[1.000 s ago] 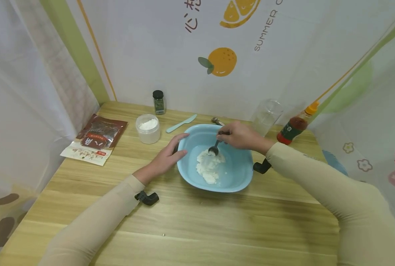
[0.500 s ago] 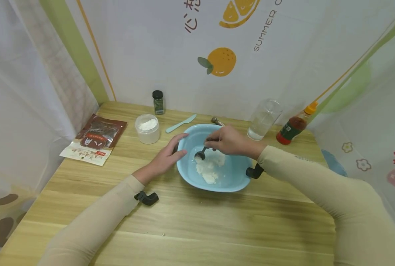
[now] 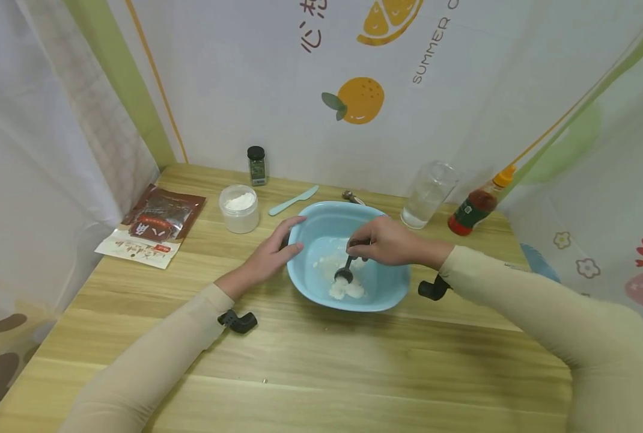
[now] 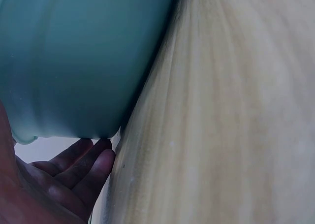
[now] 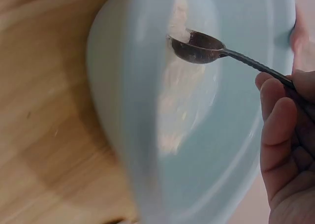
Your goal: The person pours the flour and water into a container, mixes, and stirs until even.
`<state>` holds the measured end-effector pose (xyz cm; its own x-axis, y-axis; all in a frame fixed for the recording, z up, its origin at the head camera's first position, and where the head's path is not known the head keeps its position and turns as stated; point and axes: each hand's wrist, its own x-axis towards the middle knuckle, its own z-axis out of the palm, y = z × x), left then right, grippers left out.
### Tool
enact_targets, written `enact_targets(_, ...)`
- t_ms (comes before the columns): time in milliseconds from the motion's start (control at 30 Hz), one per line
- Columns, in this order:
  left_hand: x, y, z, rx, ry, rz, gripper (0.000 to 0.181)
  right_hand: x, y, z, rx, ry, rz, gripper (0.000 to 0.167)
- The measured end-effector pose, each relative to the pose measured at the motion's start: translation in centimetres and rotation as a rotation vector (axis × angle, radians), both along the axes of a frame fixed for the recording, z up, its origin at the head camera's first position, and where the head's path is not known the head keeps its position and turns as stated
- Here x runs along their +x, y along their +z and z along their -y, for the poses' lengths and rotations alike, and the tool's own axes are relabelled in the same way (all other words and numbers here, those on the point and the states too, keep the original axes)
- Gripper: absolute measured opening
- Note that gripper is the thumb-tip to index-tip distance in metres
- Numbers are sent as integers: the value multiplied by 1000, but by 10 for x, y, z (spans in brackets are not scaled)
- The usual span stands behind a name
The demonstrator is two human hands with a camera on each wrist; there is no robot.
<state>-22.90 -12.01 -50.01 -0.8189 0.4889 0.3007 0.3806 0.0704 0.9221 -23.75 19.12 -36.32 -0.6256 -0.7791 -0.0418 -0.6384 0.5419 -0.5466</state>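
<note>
A light-blue basin (image 3: pixel 382 294) stands on the wooden table with white powder (image 3: pixel 339 291) inside, partly wet-looking and clumped. My left hand (image 3: pixel 267 255) holds the basin's left side, thumb at the rim; in the left wrist view its fingertips (image 4: pixel 102 161) touch the outer wall low down. With its fingers around the handle, my right hand (image 3: pixel 389 242) grips a dark, deep-bowled spoon (image 3: pixel 344 275) over the basin. The spoon's bowl (image 5: pixel 197 49) dips into the powder, some of it at the bowl's edge. The handle's end is hidden by the right hand.
Behind the basin lie a pale-green spreader (image 3: pixel 294 200) and a small metal spoon (image 3: pixel 353 197). Left stand a tub of white powder (image 3: pixel 239 210), a spice jar (image 3: pixel 256 166) and a brown packet (image 3: pixel 156 225). Right are a clear glass of liquid (image 3: pixel 426 195) and a red sauce bottle (image 3: pixel 475 207).
My right hand has moved the spoon first left, then right and nearer through the powder. The powder has gathered toward the basin's near side. My left hand has stayed at the rim.
</note>
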Motion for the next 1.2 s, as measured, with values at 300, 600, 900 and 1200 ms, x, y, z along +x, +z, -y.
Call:
enact_targets(300, -9, -16, 2, 16, -14, -2, 64, -25, -1, -23, 60, -197, -125, 17)
enact_targets(600, 1, 5, 1, -35, 18, 21, 62, -13, 4, -18, 92, -117, -59, 15)
enact_targets(900, -3, -7, 2, 11, 3, -7, 64, -12, 3, 14, 58, -25, -22, 18)
enact_targets(1200, 8, 13, -4, -27, 19, 68, 62, -35, -2, 12, 46, -229, -89, 22)
